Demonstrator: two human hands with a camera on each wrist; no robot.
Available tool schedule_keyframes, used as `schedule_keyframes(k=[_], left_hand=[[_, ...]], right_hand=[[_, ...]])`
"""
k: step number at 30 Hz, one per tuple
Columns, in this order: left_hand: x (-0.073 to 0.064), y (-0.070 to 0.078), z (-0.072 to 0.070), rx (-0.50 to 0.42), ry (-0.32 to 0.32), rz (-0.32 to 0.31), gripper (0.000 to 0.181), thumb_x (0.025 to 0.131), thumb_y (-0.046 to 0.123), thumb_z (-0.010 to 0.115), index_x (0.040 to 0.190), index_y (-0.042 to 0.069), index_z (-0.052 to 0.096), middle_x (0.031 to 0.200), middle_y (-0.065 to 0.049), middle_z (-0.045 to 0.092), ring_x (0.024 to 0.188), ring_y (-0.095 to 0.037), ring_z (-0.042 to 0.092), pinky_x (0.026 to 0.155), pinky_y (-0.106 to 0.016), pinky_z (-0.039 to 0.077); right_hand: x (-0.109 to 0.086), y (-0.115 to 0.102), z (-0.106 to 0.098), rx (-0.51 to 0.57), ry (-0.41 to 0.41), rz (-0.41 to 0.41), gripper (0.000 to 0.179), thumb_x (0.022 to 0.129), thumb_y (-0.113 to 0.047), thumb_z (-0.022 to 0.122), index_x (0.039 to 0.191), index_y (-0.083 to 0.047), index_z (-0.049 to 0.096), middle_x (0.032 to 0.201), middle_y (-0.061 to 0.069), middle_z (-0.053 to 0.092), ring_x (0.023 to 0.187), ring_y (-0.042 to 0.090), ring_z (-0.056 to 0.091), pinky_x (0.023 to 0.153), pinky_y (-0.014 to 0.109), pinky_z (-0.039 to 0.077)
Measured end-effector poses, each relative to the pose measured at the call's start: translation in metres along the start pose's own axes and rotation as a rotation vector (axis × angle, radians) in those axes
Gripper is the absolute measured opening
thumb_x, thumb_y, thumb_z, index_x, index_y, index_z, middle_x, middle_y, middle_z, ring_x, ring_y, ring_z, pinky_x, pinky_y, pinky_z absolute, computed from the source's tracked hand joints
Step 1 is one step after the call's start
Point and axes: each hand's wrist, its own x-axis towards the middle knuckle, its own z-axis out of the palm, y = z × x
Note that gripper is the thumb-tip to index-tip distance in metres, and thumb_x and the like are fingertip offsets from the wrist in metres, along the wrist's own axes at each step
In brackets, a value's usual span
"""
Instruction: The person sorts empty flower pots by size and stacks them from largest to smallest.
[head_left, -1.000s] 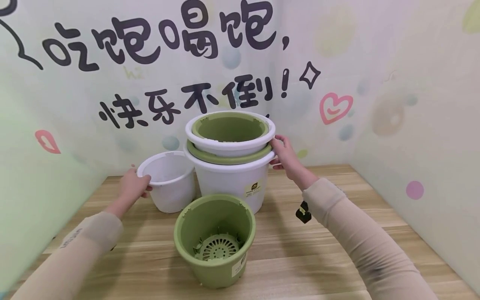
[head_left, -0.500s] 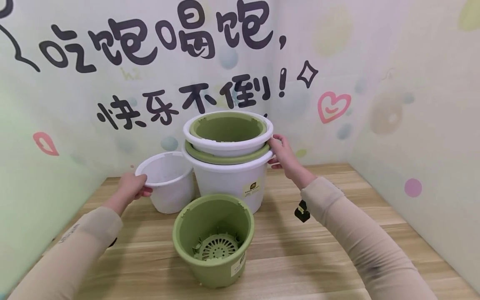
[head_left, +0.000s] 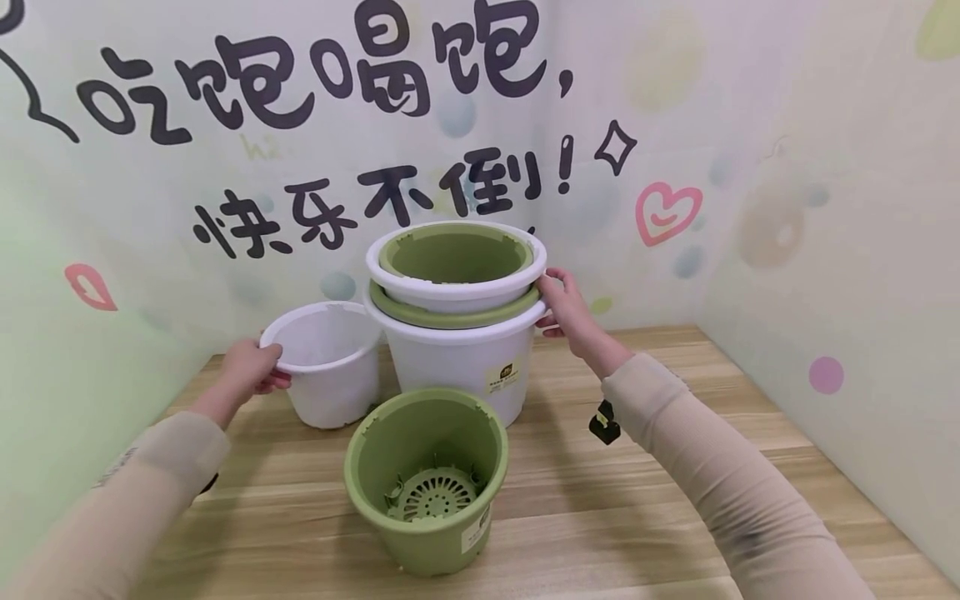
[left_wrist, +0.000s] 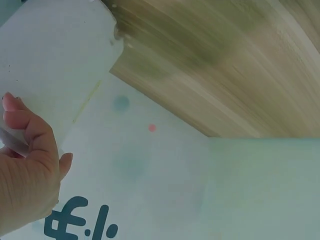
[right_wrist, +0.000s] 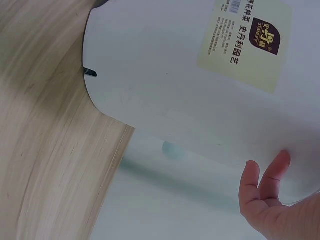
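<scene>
My left hand (head_left: 246,365) grips the near-left rim of a small white flower pot (head_left: 333,396), thumb over the edge. In the left wrist view, that rim (left_wrist: 14,144) passes between the fingers. Right of it stands a stack: a large white flower pot (head_left: 450,362) at the bottom, then a green pot (head_left: 450,317), a white one (head_left: 457,292) and another green one (head_left: 405,254) inside it. At the stack's right rims my right hand (head_left: 576,321) holds on; its fingertips touch the large pot's wall (right_wrist: 165,90) in the right wrist view.
A single green flower pot (head_left: 435,542) with a slotted bottom stands in front of the stack on the wooden table (head_left: 585,533). A printed wall (head_left: 450,125) closes off the back. Under the right sleeve shows a small black object (head_left: 604,422).
My left hand has shifted to the left, drawing the small white pot a little away from the stack. The right hand and the stack keep their places; the view turned slightly.
</scene>
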Motion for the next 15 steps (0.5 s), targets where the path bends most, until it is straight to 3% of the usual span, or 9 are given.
schedule_keyframes(k=[6, 15], left_hand=[[-0.003, 0.007, -0.017, 0.008, -0.013, 0.022, 0.044, 0.090, 0.013, 0.029, 0.115, -0.023, 0.033, 0.056, 0.003, 0.060, 0.050, -0.004, 0.059, 0.048, -0.019, 0.049], [-0.013, 0.033, -0.051, 0.025, -0.035, 0.055, 0.032, 0.090, 0.013, 0.029, 0.101, -0.015, 0.042, 0.055, 0.005, 0.060, 0.051, -0.004, 0.059, 0.050, -0.019, 0.050]], right_hand=[[0.000, 0.000, 0.000, 0.007, -0.004, -0.005, 0.058, 0.090, -0.045, 0.040, 0.140, -0.020, 0.022, 0.094, 0.006, 0.050, 0.064, 0.018, 0.056, 0.057, 0.028, 0.047], [-0.001, 0.000, -0.001, 0.008, -0.007, -0.004, 0.057, 0.091, -0.045, 0.039, 0.140, -0.020, 0.022, 0.095, 0.007, 0.050, 0.064, 0.018, 0.055, 0.059, 0.029, 0.047]])
